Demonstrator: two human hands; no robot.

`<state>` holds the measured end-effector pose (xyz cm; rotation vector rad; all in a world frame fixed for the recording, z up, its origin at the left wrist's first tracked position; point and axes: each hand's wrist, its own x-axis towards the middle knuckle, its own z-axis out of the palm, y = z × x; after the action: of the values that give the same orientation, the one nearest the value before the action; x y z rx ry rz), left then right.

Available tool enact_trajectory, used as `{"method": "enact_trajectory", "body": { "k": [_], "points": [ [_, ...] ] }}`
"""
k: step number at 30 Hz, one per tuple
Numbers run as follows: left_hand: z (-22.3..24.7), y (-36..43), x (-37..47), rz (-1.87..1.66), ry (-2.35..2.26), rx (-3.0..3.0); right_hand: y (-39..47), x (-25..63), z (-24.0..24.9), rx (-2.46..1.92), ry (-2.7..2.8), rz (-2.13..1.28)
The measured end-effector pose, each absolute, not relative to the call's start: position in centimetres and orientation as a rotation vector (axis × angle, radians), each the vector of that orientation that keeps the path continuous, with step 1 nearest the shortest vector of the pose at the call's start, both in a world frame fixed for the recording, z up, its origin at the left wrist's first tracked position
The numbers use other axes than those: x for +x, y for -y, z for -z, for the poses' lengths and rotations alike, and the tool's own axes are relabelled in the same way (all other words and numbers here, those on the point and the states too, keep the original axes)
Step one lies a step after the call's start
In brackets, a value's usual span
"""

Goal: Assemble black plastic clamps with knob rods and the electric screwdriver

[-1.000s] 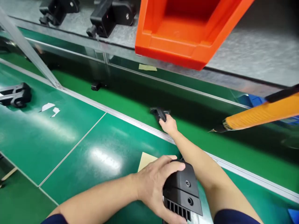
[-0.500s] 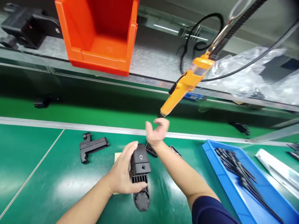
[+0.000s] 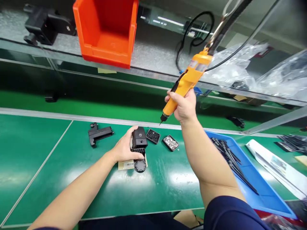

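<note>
My left hand (image 3: 126, 145) grips a black plastic housing (image 3: 139, 137) from its left side, thumb across the slotted part below. The housing's rounded end points toward me, and a beige paper label (image 3: 126, 165) lies partly under it. My right hand (image 3: 183, 103) is wrapped round a yellow electric screwdriver (image 3: 188, 81) hanging from a hook and cable. Its thin bit points down and left, above the bench. To the right of the housing are a small box of black screws (image 3: 153, 136) and a small box of silver parts (image 3: 170, 142).
A black bracket-like part (image 3: 99, 133) lies left on the green bench (image 3: 72, 172). At right stands a blue tray (image 3: 249, 185) with black cable-like parts, beside a white package (image 3: 275, 167). An orange bin (image 3: 105, 48) and plastic bags (image 3: 235, 64) sit on the shelf above.
My right hand, open and below the screwdriver before, has closed round it. Both small boxes have come into full view. My left hand has kept hold of the housing.
</note>
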<state>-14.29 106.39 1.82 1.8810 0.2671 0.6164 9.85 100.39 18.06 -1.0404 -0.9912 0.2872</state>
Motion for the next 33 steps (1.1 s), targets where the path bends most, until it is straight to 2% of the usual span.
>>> {"method": "enact_trajectory", "body": {
  "k": [6, 11, 18, 24, 33],
  "points": [
    [-2.3, -106.1, -13.3, -0.650, -0.382, 1.847, -97.6, 7.7, -19.6, -0.955, 0.957, -0.509],
    [-2.4, -105.8, -13.1, -0.681, -0.309, 1.767, -96.5, 8.4, -19.7, -0.930, 1.089, -0.874],
    [-2.6, -105.8, -13.0, -0.634, -0.309, 1.770, -97.3, 7.2, -19.4, -1.034, 0.833, -0.460],
    [-2.5, -106.1, -12.9, -0.635, -0.281, 1.780, -96.1, 7.3, -19.7, -0.857, 0.919, -0.696],
    [-2.2, -106.4, -12.8, -0.656, -0.262, 1.799, -95.8, 6.2, -21.0, -0.855, 0.768, -0.739]
  ]
}}
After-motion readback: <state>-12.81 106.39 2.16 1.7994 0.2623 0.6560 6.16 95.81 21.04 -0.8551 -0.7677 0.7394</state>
